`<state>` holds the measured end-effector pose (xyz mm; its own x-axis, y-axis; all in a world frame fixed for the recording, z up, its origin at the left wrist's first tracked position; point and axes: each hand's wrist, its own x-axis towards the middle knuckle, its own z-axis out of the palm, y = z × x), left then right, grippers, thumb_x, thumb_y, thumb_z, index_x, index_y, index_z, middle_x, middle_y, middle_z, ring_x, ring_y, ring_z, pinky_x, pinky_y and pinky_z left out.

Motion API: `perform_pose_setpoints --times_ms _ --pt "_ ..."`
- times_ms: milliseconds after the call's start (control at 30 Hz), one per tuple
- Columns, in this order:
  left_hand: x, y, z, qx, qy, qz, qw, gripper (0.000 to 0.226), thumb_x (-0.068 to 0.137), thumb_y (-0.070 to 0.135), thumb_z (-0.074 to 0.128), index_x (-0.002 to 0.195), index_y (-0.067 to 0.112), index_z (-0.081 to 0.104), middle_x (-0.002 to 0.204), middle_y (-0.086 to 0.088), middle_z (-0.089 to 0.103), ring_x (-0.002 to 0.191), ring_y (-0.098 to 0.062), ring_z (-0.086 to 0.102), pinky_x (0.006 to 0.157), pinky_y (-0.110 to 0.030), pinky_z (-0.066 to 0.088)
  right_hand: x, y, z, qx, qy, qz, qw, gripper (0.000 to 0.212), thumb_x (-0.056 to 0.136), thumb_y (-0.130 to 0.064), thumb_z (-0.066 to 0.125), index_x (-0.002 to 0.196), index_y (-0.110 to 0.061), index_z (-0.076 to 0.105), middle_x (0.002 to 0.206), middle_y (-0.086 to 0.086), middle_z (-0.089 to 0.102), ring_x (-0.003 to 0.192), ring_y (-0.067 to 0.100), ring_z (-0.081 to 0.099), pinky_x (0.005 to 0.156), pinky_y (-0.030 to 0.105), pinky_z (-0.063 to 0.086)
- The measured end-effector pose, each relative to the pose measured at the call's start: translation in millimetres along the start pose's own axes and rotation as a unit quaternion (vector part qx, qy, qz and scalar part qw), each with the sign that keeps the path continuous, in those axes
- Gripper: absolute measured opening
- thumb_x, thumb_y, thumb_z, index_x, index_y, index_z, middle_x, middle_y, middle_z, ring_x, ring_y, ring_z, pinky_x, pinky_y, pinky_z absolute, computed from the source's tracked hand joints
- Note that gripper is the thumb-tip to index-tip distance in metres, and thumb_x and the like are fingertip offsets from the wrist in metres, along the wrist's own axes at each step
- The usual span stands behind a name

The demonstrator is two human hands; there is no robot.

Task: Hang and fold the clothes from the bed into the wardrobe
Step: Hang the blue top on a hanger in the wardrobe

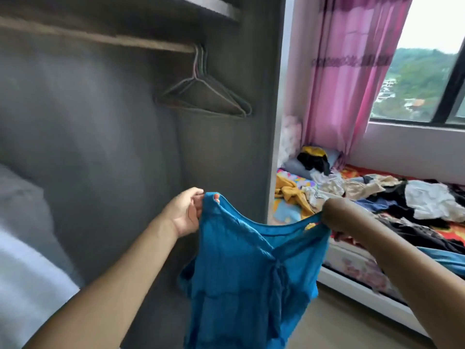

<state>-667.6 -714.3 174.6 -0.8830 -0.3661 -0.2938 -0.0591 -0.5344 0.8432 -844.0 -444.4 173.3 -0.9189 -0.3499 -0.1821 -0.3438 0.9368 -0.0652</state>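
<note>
While the left hand (187, 212) pinches one shoulder of a blue top (251, 278), thumb in front and fingertips curled over the fabric's edge, the right hand (336, 214) grips the opposite shoulder, its fingers closed into the cloth and turned away from the camera. Between the two hands the neckline sags in a shallow curve, and the rest of the garment hangs down out of view at the bottom edge. Behind the left hand stands the open grey wardrobe (226, 152), where a few bare wire hangers (206, 96) dangle together at the right end of the rail (100, 37). Beyond the right forearm lies the bed (357, 263), strewn with a heap of mixed clothes (377, 195) in yellow, white, black and blue. A pink curtain (352, 71) hangs beside the window (432, 79) above the bed.
</note>
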Motion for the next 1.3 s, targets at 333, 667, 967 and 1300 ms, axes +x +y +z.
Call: perform_pose_setpoints --times_ms 333,667,967,1300 --pt "28 88 -17 0.004 0.001 0.106 0.994 0.024 0.099 0.013 0.043 0.116 0.003 0.057 0.085 -0.01 0.073 0.073 -0.02 0.072 0.058 -0.031 0.059 90 -147 -64 0.038 -0.067 -0.168 0.983 0.028 0.095 -0.007 0.043 0.113 -0.001 0.064 0.082 0.007 0.073 0.056 0.013 0.068 0.051 0.021 0.054" --pt "107 150 -22 0.042 0.06 0.149 0.986 0.02 0.097 -0.001 0.039 0.107 0.0 0.058 0.084 -0.014 0.074 0.073 -0.021 0.073 0.057 -0.029 0.059 230 -232 -180 0.113 0.32 -0.32 0.885 0.03 0.087 -0.006 0.049 0.112 -0.012 0.065 0.119 0.018 0.058 0.105 0.037 0.059 0.083 0.038 0.051" --pt "120 165 -64 -0.002 0.137 0.169 0.976 0.03 0.094 -0.002 0.045 0.085 -0.001 0.074 0.091 -0.017 0.073 0.076 -0.022 0.073 0.06 -0.029 0.058 317 -302 -217 -0.003 0.377 -0.312 0.872 0.048 0.093 -0.01 0.048 0.14 -0.015 0.04 0.117 0.02 0.06 0.106 0.037 0.06 0.081 0.042 0.048" --pt "119 173 -95 -0.037 0.189 0.177 0.965 0.017 0.095 0.009 0.051 0.099 -0.002 0.064 0.08 -0.01 0.074 0.063 -0.016 0.071 0.053 -0.025 0.056 310 -308 -169 0.236 0.421 -0.391 0.784 0.018 0.099 -0.019 0.038 0.108 -0.005 0.046 0.085 0.028 0.062 0.076 0.046 0.06 0.06 0.04 0.035"
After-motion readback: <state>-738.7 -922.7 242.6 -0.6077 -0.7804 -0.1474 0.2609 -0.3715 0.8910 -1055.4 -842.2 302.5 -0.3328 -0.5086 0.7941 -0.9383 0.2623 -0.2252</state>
